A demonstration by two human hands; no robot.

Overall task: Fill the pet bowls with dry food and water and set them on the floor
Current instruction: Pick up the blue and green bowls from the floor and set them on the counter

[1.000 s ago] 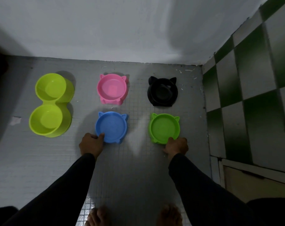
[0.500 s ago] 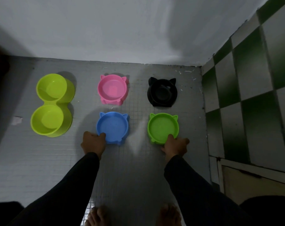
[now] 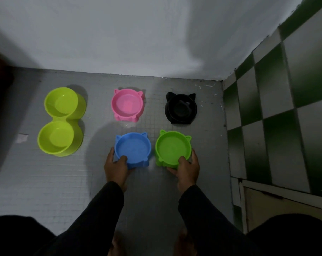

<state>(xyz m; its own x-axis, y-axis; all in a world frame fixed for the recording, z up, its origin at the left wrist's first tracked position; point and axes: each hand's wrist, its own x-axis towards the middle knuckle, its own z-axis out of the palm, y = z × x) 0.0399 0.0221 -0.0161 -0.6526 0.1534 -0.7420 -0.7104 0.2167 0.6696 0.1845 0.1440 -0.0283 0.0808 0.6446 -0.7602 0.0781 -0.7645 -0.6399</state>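
Four cat-eared bowls sit on the grey tiled floor (image 3: 46, 182). My left hand (image 3: 116, 167) grips the near rim of the blue bowl (image 3: 133, 147), thumb inside. The green bowl (image 3: 173, 146) is held the same way at its near rim by my right hand (image 3: 187, 169). These two bowls are side by side, almost touching, and look lifted or tilted toward me. Behind them stand a pink bowl (image 3: 127, 105) and a black bowl (image 3: 180, 109). All look empty.
A lime double bowl (image 3: 61, 121) stands at the left. A white wall (image 3: 138, 34) closes the back and a green-and-white checkered wall (image 3: 276, 117) the right. A pale panel (image 3: 285, 209) sits low at the right. My bare feet are at the bottom edge.
Both hands closed around the near rims of the blue and green bowls, thumbs going inside. The two bowls came closer together and toward me.
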